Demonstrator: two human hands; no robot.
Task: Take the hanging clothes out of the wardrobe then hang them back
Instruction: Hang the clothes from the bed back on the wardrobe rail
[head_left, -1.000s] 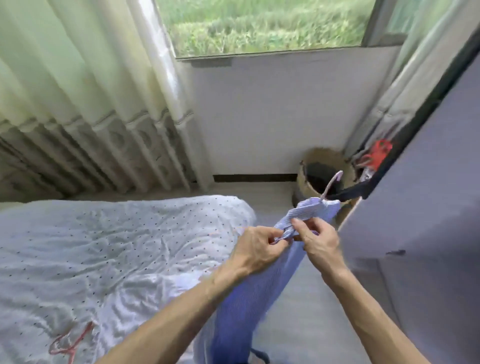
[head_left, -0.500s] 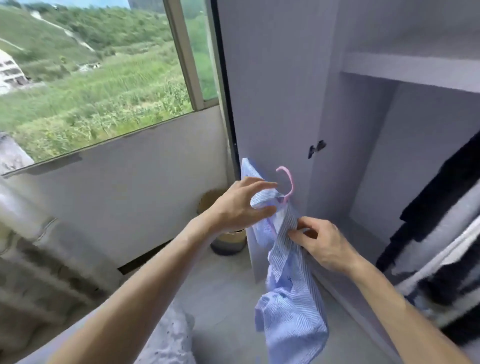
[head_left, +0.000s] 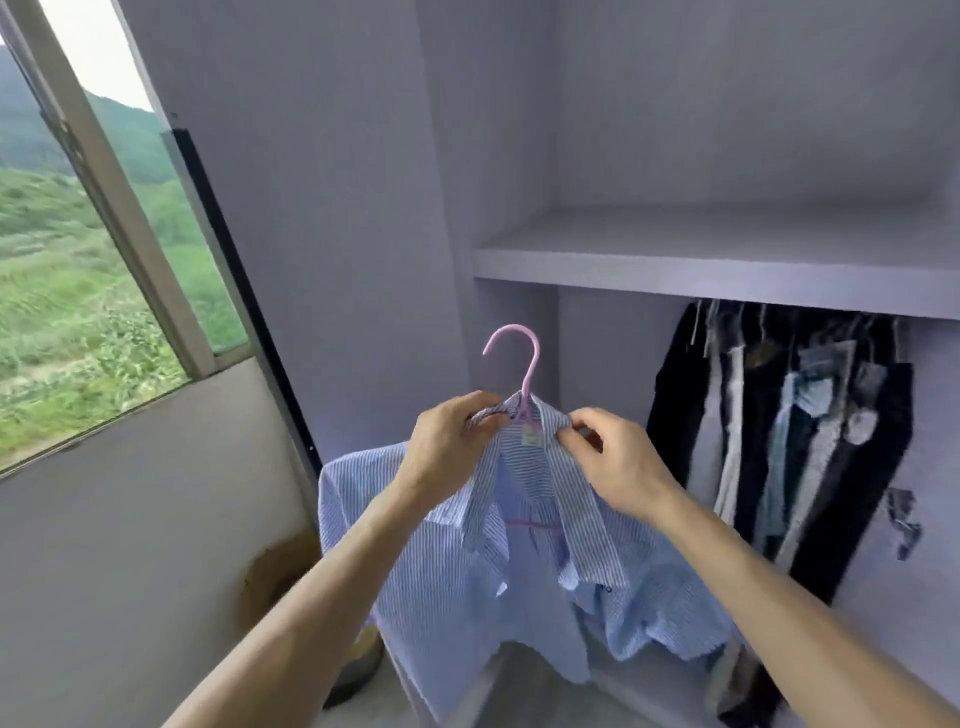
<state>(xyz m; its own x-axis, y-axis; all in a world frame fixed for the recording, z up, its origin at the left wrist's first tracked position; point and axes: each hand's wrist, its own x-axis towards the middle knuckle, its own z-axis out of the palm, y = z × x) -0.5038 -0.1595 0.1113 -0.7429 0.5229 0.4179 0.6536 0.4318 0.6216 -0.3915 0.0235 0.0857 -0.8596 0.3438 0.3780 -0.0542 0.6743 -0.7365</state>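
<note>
Both hands, left hand (head_left: 447, 447) & right hand (head_left: 613, 467), pinch shirt (head_left: 467, 587) collar; loose grip may slide it off hanger (head_left: 519, 364).

Big window (head_left: 78, 291) on the left with a pale frame (head_left: 119, 208) running slantwise across it. Outside it's all green hillside (head_left: 62, 332) with a bit of washed-out sky (head_left: 88, 47) on top. A black strip (head_left: 234, 291) runs down the window's right edge. Below the sill there's a plain grey wall (head_left: 130, 519), and low down by it a brownish round container (head_left: 358, 670), blurry and mostly hidden.
</note>
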